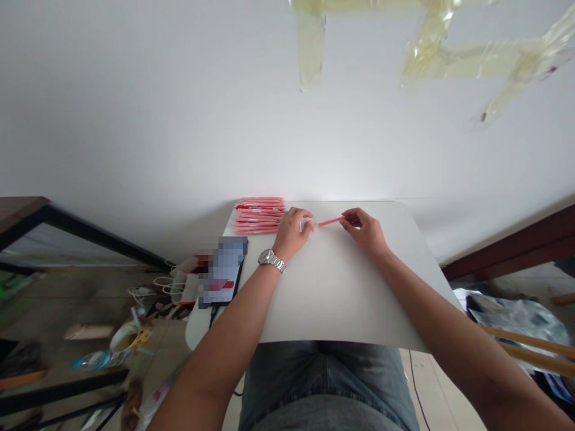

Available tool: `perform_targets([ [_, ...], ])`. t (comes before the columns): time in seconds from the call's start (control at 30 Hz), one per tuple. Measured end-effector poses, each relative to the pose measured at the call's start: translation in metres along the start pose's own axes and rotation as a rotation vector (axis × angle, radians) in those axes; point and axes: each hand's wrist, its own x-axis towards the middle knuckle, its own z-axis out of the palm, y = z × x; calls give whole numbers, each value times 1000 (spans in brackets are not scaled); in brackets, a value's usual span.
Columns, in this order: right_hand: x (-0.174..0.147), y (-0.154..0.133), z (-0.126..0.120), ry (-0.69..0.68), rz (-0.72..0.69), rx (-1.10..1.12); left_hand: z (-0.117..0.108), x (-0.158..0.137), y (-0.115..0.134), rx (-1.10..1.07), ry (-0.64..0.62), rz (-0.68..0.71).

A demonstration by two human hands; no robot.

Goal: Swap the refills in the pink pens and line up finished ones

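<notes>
A slim pink pen-like stick (331, 221) is held slightly tilted above the white table. My right hand (366, 230) pinches its right end between thumb and fingertips. Close to its pale left end is my left hand (294, 228), with a gap between thumb and index finger. A small whitish piece shows under the left fingers, too small to name. Just left of that hand lies a pile of similar pink sticks (258, 216), side by side, one of them a deeper red. Some right ends of the pile are hidden behind the left hand.
A phone (223, 272) with a blurred screen lies on the left edge of the white table (332, 299), a cable (212, 314) at its lower end. The wall (179, 120) stands right behind. Cables, a cup (124, 338) and a bottle (96, 360) clutter the floor at left.
</notes>
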Motion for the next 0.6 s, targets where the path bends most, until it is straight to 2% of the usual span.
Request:
perform_targets([
  [0.6,0,1,1,-14,-9,-20,-1,0,1,-3,-5,-13],
])
